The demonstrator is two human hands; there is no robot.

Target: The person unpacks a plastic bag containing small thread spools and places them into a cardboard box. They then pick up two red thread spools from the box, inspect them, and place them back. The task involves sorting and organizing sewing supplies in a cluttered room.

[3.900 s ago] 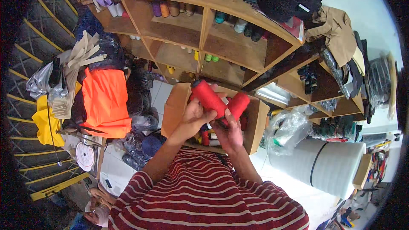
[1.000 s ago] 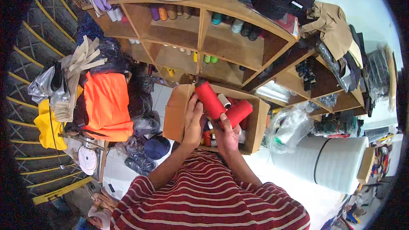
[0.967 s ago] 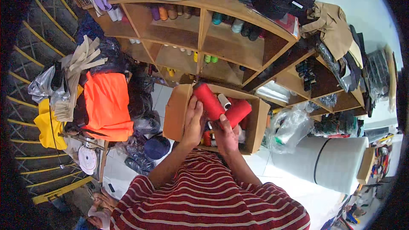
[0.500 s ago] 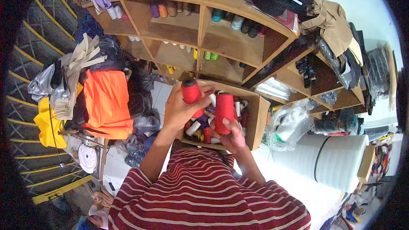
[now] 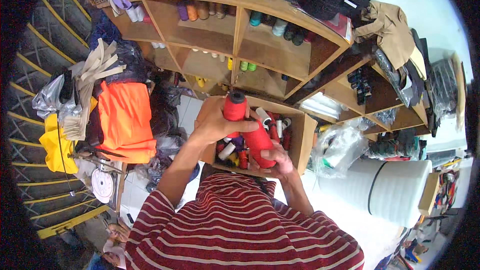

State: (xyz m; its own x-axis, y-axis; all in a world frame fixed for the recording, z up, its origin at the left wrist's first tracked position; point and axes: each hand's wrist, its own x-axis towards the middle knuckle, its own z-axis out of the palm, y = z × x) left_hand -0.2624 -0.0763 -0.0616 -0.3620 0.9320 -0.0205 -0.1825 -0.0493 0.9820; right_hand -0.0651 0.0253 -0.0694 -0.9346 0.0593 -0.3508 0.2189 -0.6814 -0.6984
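A red thread spool (image 5: 235, 111) with a dark core stands nearly upright in my left hand (image 5: 211, 127), whose fingers wrap round it. My right hand (image 5: 281, 158) grips the lower end of a second red thread spool (image 5: 258, 144), which leans with its top toward the left. My left thumb reaches across to the upper end of this second spool. Both spools are held over an open cardboard box (image 5: 301, 142) full of spools and cones in red, white, yellow and dark colours. The spools and my hands hide part of its contents.
Beyond the box stands a wooden shelf (image 5: 286, 63) with thread cones in its compartments. Orange fabric (image 5: 126, 122) hangs at the left. On the right are clear plastic bags (image 5: 340, 152) and a large white foam roll (image 5: 382, 190) with a black band.
The two spools have come together. The left one has shifted right; the right one has tilted, its top now leaning left, and my left thumb has come onto it.
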